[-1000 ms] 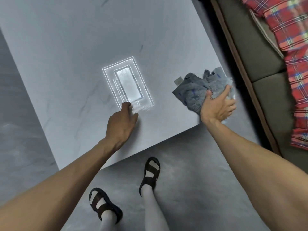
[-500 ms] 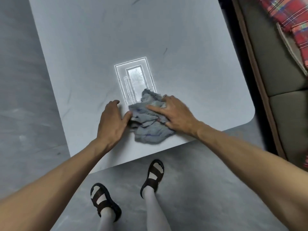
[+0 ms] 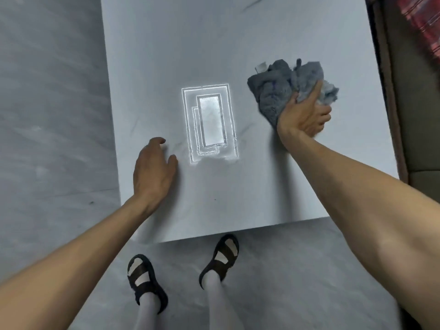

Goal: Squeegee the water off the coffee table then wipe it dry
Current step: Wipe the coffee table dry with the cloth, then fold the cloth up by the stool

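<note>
A pale grey coffee table (image 3: 238, 39) fills the upper middle of the head view. A crumpled grey cloth (image 3: 281, 89) lies on its right part. My right hand (image 3: 304, 115) grips the cloth's near side, thumb over the top. My left hand (image 3: 152, 170) rests on the table near its left edge, fingers relaxed, holding nothing. A bright rectangular light reflection (image 3: 209, 122) shines on the tabletop between my hands. No squeegee shows in the view.
A dark sofa (image 3: 414, 91) with a red plaid blanket (image 3: 423, 22) runs along the table's right side. Grey marbled floor (image 3: 47, 115) lies to the left and in front. My feet in black sandals (image 3: 221, 258) stand at the table's near edge.
My right hand has swept the cloth from the table's near middle, beside my left hand, out to the right. My left hand stays on the table.
</note>
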Motion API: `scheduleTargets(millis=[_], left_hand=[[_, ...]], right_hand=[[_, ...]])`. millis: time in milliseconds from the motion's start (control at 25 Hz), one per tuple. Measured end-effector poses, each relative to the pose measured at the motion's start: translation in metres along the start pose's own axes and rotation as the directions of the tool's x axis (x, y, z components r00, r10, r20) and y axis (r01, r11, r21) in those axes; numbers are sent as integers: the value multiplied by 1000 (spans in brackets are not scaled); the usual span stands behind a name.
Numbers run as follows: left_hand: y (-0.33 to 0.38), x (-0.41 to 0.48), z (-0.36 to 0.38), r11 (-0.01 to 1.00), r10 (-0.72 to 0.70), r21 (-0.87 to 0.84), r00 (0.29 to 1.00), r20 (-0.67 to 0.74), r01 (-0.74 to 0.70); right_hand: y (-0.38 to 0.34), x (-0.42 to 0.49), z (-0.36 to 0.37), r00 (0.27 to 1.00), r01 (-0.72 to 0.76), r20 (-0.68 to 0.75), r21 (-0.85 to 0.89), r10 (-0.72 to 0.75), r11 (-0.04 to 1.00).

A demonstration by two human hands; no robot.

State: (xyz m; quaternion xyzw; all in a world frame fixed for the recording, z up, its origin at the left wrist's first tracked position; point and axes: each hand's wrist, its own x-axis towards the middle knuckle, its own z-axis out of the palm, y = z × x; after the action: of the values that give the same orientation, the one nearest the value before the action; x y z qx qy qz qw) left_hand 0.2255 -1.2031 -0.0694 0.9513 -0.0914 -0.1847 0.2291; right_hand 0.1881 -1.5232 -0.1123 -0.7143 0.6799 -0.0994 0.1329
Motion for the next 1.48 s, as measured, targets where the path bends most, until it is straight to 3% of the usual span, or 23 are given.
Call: scheduleTargets(millis=[120,200,240,320,360,400,440,480,520,600,680,720,800,880,1000,1160,1240,1320,1400,1480], left_hand=[[-22,-1,-17,982,-162,-106,986,-25,158],[-30,-5,-25,978,-176,-116,984,3,175],[-33,-8,-27,981,-160,-106,987,28,162],[-38,-13,-28,988,-134,-66,988,72,139],[-42,-16,-28,992,-122,-32,989,87,125],[-46,-20,-27,995,-104,1,989,104,104],[-49,-25,-28,997,-76,20,989,124,74],[-53,-31,-30,999,-48,17,989,142,46],[-57,-35,-31,1000,-22,1,988,153,22],[-70,-43,-34,999,12,-43,989,149,-6],[-87,-47,-43,996,11,-95,991,130,2],[-97,-49,-49,993,-7,-120,992,123,21],[-119,-55,-62,981,-65,-172,990,128,87],[-148,-62,-77,961,-143,-209,974,175,179],[-187,-76,-98,893,-246,-280,903,352,352],[-221,-98,-121,612,-258,-497,749,610,615],[-239,-109,-135,429,-218,-585,707,673,688],[-264,-123,-152,389,-263,-633,739,620,670],[-289,-138,-171,415,-434,-621,745,507,665],[-315,-160,-196,351,-535,-612,688,490,709]], right_hand=[[-10,-65,-1,940,325,104,9,-324,946],[-8,-128,-4,780,585,219,74,-586,808],[-3,-160,-6,639,711,291,131,-712,691],[17,-209,-15,238,890,393,278,-888,362],[30,-218,-18,51,919,422,336,-905,208],[45,-214,-22,-82,925,443,367,-893,97],[60,-201,-27,-142,931,454,364,-880,38],[75,-184,-32,-127,942,457,334,-880,38],[92,-166,-39,-41,950,449,296,-893,105],[123,-138,-54,301,899,403,183,-864,398],[136,-144,-62,693,661,344,47,-633,749],[132,-157,-59,835,490,287,-2,-469,872],[107,-191,-47,970,170,178,-9,-166,985],[70,-235,-37,987,14,158,46,-21,999],[26,-319,-29,950,154,266,54,-163,987],[-13,-426,-28,814,344,459,114,-356,932],[-22,-477,-32,686,366,587,231,-429,901],[-28,-527,-40,558,209,743,305,-370,929],[-30,-567,-50,479,-196,865,273,-151,942],[-33,-606,-65,362,-561,932,213,6,800]])
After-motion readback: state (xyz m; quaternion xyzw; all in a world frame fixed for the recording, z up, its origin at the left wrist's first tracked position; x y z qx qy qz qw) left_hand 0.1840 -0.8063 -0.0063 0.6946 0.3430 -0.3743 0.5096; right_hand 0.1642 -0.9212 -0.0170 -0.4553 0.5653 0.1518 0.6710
